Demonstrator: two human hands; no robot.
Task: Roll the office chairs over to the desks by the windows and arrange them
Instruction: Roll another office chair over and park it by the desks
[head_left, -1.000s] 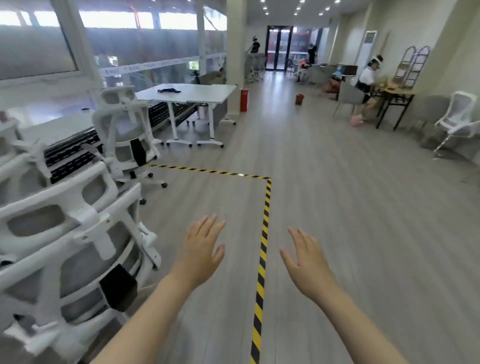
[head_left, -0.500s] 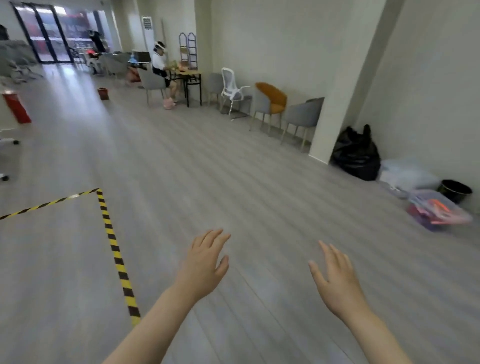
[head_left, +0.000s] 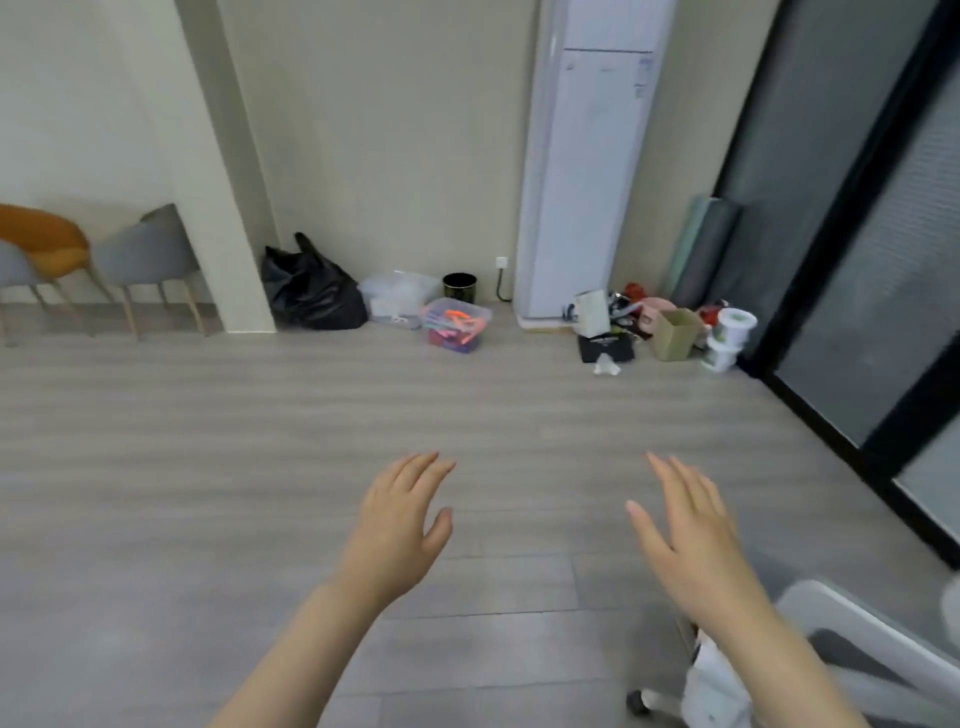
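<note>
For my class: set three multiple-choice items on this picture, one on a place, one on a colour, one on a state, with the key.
1. Where does the black bag lie?
A. by the pillar
B. on a chair
C. by the glass door

2. What colour is the chair at far left?
A. blue
B. orange
C. green

3. How are the hands?
A. both fists
B. both gripping a chair
C. both open, empty

Key: 1 A, it sits at the foot of the pillar. 2 B, its shell is orange. 3 C, left hand and right hand have spread fingers holding nothing.
</note>
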